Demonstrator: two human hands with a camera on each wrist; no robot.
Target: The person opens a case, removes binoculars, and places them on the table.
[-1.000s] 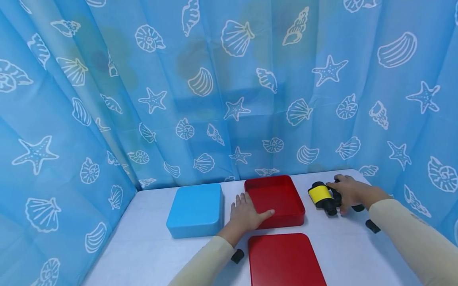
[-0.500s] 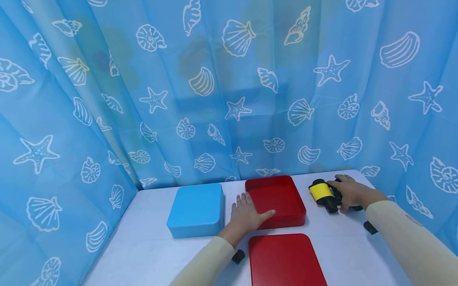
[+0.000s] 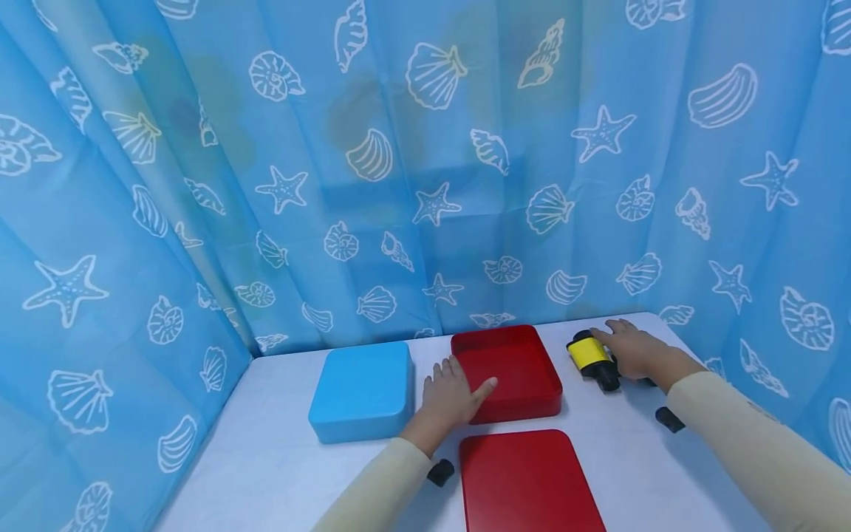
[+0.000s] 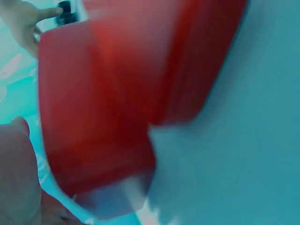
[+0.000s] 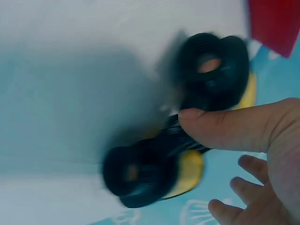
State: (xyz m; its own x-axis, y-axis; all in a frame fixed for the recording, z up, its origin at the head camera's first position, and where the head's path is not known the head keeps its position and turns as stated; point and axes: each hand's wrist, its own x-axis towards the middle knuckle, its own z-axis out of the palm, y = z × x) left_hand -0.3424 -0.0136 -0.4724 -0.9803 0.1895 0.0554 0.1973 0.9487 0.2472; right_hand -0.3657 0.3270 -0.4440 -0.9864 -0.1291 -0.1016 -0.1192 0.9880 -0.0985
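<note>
Risks run from left to right across the desk [image 3: 279,465]. Left hand [image 3: 450,395], fingers spread flat, rests against the near left rim of the open red box [image 3: 508,369], with the blue box [image 3: 362,388] just to its left; a slip of that palm could shove the red box toward its lid [image 3: 528,480], which lies nearer. Farther right, the right hand [image 3: 631,351] lies over the black and yellow binoculars [image 3: 592,358], thumb pressed on the bridge between the barrels and the other fingers relaxed. With so loose a hold, I judge the binoculars could roll away or tip on lifting.
</note>
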